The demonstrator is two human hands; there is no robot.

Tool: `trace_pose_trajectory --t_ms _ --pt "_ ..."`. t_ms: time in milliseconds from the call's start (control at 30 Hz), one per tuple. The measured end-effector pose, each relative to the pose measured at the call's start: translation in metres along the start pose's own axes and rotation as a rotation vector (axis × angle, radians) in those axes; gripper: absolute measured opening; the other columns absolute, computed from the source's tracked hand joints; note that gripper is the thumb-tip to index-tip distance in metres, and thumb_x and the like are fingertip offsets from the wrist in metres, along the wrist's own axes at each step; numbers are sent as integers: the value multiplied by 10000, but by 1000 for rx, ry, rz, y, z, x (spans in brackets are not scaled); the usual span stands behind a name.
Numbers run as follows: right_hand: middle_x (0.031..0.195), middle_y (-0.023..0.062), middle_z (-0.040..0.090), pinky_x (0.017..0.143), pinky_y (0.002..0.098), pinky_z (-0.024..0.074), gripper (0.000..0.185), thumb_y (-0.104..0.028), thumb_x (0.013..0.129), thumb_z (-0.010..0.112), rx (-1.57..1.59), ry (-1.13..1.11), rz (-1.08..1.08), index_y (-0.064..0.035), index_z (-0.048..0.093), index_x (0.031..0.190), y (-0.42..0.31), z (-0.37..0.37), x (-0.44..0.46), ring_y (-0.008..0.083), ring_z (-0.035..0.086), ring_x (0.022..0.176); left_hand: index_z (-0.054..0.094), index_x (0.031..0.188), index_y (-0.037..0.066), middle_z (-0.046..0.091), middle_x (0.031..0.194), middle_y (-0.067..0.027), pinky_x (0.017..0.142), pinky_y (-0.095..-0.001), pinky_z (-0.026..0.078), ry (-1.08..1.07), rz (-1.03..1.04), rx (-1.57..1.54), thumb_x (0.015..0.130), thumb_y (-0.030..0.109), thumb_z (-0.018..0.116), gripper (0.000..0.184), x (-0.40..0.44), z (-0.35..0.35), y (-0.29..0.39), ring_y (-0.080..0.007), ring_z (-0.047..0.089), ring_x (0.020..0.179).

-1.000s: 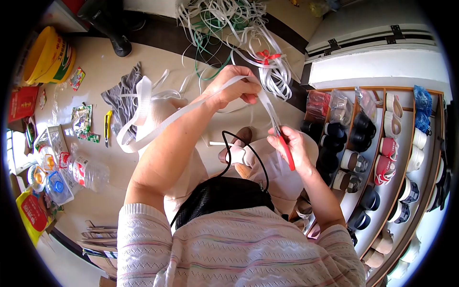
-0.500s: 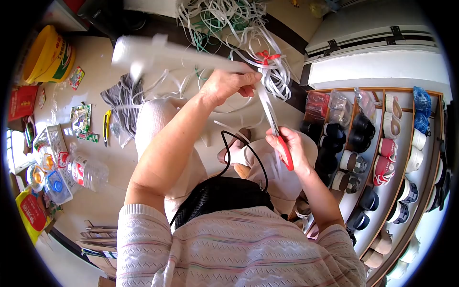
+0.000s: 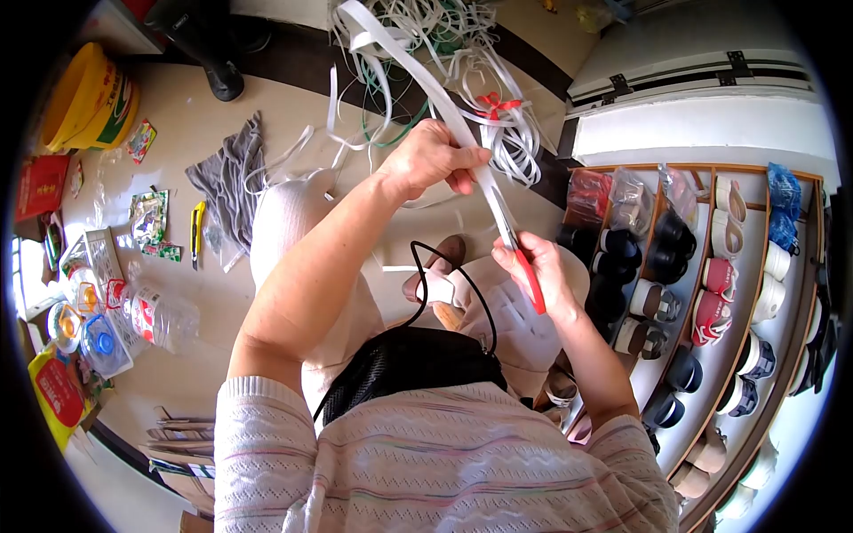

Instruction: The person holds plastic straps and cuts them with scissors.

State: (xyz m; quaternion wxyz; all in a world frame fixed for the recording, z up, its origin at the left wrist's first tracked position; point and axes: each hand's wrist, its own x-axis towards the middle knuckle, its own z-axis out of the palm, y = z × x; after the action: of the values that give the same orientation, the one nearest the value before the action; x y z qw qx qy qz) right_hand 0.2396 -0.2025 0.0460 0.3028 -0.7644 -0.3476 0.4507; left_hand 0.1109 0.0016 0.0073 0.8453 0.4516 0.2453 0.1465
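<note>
A long white plastic strap (image 3: 410, 64) runs through my left hand (image 3: 433, 162), pinched between thumb and fingers. Its upper part arches away toward the top of the view. In my right hand (image 3: 544, 274) is a pair of scissors (image 3: 530, 282) with red handles, fingers wrapped round them. The blades point up along the strap's lower end and seem to meet it, though I cannot tell whether they are closed. Beyond my hands lies a tangled heap of white and green straps (image 3: 418, 35), with a bundle tied by a red ribbon (image 3: 498, 106).
At right stands a shoe rack (image 3: 702, 293) full of shoes. On the left floor are a grey cloth (image 3: 233, 178), a yellow utility knife (image 3: 197, 233), a yellow bucket (image 3: 93, 99) and plastic bottles (image 3: 160, 318). A black bag (image 3: 413, 366) rests on my lap.
The strap in my left hand has swung from pointing left to arching upward over the heap. A white piece now lies near my shoe. Both hands have stayed nearly in place.
</note>
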Motion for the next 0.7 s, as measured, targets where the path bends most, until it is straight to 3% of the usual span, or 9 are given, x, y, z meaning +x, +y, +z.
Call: trace_pose_trajectory --t_ms 233,400,700 --pt "694 -10 576 614 203 413 223 -175 792 699 51 4 -40 13 631 891 -12 5 4 48 480 651 647 792 -8 629 660 -76 438 -226 453 4 -12 15 786 190 694 204 -3 6 1 -108 549 468" --pt "664 -34 541 598 194 397 203 -174 797 696 8 -8 -17 -1 624 875 -2 0 0 42 465 632 643 795 -14 628 660 -80 444 -213 437 208 58 -15 829 232 651 248 3 -12 10 -102 527 454" --pt "710 -50 533 581 171 376 223 -176 808 687 23 -113 62 -22 603 946 -18 -8 -8 16 448 633 655 790 -1 618 634 -55 498 -235 455 164 114 126 833 267 647 271 5 -9 5 -102 556 513"
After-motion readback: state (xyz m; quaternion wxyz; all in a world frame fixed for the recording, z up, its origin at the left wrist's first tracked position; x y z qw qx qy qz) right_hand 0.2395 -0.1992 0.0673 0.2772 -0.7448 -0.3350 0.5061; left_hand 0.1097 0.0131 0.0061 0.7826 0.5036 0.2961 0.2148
